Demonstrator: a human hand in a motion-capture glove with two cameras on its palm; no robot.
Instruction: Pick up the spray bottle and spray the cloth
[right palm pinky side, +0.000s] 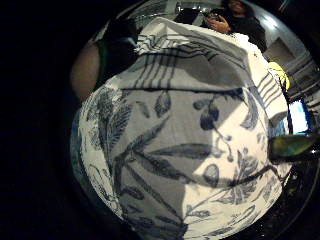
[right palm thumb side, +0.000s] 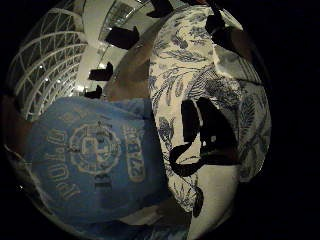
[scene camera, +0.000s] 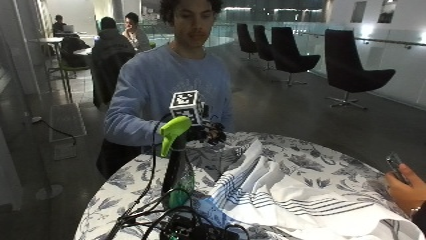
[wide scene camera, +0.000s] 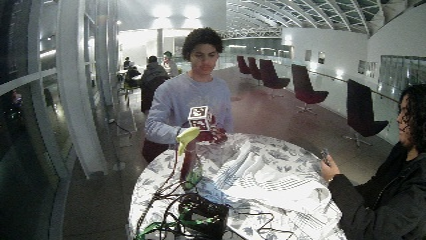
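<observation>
Round floral-cloth table (scene camera: 319, 162) w/ striped cloth (scene camera: 293, 197), spray bottle (scene camera: 176, 160), cables (scene camera: 143, 212).

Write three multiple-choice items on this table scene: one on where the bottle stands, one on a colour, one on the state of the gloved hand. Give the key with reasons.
1. Where does the spray bottle stand?
A. On the table, beside the cloth
B. On the floor
C. On a chair

2. What colour is the bottle's spray head?
A. Red
B. Yellow-green
C. White

3. What is the gloved right hand doing?
A. Lifting the bottle off the table
B. Pressing the cloth flat
C. Held above the table behind the bottle, not gripping it

Key:
1 A: the outside view shows the bottle upright on the patterned tablecloth, next to the striped cloth.
2 B: the head is bright yellow-green in both outside views.
3 C: the bottle stands on the table and the hand is up by the person's chest; whether its fingers are curled cannot be told.
</observation>
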